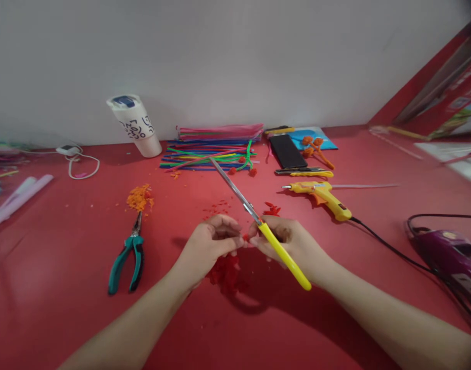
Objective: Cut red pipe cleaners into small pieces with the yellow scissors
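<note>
Yellow-handled scissors (pixel 285 257) rest across my right hand (pixel 293 244), their metal blades pointing away and to the left. That hand's thumb and fingertips also pinch toward a small red fuzzy piece (pixel 246 238). On the other side of the piece, my left hand (pixel 216 239) is closed with its fingertips on it. Beneath my hands lies a pile of red fuzzy pieces (pixel 228 277), partly hidden and in shadow. A few more red cut pieces (pixel 272 209) sit just beyond my right hand, and red crumbs (pixel 216 208) are scattered ahead of my left.
Teal-handled pliers (pixel 127 262) and orange clippings (pixel 140 198) lie left. A white tumbler (pixel 137 126), bundled pipe cleaners (pixel 208 154) and a black phone (pixel 287 151) line the back. Right are a yellow glue gun (pixel 322 195) with its cord and a purple object (pixel 447 252).
</note>
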### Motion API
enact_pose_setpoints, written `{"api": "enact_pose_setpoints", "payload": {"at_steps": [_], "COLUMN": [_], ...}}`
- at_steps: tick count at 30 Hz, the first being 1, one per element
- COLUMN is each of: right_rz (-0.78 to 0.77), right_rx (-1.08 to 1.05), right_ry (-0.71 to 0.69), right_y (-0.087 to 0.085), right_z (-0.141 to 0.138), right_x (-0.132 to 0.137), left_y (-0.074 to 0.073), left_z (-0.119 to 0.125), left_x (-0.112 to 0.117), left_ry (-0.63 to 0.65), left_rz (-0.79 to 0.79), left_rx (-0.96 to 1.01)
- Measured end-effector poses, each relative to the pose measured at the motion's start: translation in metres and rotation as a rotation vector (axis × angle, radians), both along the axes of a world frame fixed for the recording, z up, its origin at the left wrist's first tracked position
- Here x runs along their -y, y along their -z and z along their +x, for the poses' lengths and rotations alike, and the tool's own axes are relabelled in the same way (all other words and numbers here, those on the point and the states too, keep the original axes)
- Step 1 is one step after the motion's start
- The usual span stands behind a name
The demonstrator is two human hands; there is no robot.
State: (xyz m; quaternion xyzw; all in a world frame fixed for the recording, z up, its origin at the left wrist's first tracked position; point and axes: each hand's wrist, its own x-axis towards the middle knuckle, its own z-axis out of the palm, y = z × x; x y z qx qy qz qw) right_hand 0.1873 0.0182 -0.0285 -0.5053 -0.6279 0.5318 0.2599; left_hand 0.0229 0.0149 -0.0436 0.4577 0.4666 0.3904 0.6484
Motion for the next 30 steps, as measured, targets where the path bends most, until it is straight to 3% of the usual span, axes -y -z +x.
{"api": "enact_pose_setpoints", "payload": {"at_steps": [6,11,14,17,19,24,28,30], "right_rz": [-0.014,-0.01,-0.022,-0.004,-0.006,-0.02,0.043,0.11], "right_rx": [-0.027,-0.05,-0.047,-0.046,-0.034,-0.022,0.039,0.087], "right_ry": [0.026,0.055,0.058,0.098,0.141,0.172,0.117,0.088], "right_y": [0.001,0.0,-0.002,-0.003,-0.004,0.0,0.004,0.005], "right_z": [-0.005,-0.008,-0.008,-0.004,-0.001,0.002,0.003,0.005], "right_x": [0.003,0.003,0.003,0.001,-0.002,-0.006,-0.006,-0.007], "left_y": [0.001,-0.002,-0.008,-0.01,-0.005,0.009,0.008,0.005], "left_z": [0.004,0.009,0.005,-0.006,-0.012,-0.007,0.004,0.004], "left_x": [0.006,0.012,0.008,-0.004,-0.011,-0.012,-0.001,0.0], "left_ry": [0.032,-0.005,-0.082,-0.241,-0.279,-0.162,-0.041,-0.051], "left_rz": [-0.045,0.056,0.154,0.228,0.174,-0.018,-0.082,-0.058], "left_rx": [0.005,-0.182,-0.268,-0.3,-0.279,-0.109,-0.018,-0.002]}}
